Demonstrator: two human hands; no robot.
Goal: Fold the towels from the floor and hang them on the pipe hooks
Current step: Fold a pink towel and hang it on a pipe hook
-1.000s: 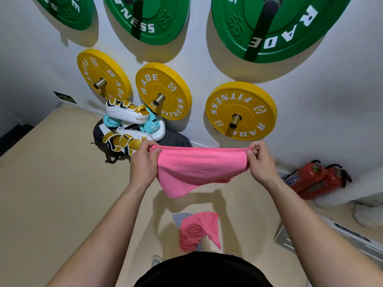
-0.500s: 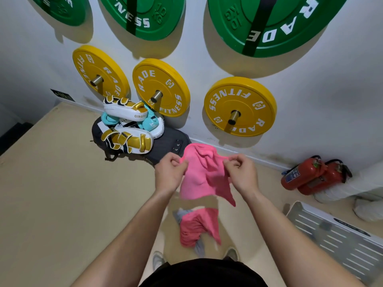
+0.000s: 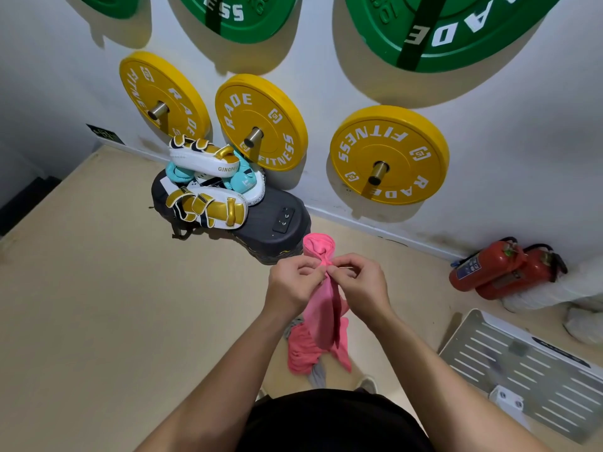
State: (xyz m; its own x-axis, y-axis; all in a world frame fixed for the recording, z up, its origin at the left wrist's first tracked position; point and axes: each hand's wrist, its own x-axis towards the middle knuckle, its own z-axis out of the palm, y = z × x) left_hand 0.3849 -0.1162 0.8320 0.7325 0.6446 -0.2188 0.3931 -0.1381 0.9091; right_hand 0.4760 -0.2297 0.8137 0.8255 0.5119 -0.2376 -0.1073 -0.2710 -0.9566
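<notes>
A pink towel (image 3: 323,308) hangs folded in half lengthwise between my hands, with its top fold bulging above my fingers. My left hand (image 3: 293,285) and my right hand (image 3: 359,285) touch each other and both pinch the towel's top corners together. Below them, on the beige floor, lies a crumpled pile of towels (image 3: 303,353), pink on top with grey showing underneath. Metal pegs (image 3: 253,137) stick out of the yellow weight plates on the wall ahead.
Yellow plates (image 3: 388,154) and green plates (image 3: 434,31) hang on the white wall. Boxing pads (image 3: 205,187) are stacked on a dark platform (image 3: 274,223) at the wall's foot. Two red fire extinguishers (image 3: 496,269) lie at the right. A white slotted panel (image 3: 522,370) rests on the floor.
The towel was stretched wide between my hands a second ago. My hands have come together, bringing the two top corners to meet, and the towel now hangs doubled.
</notes>
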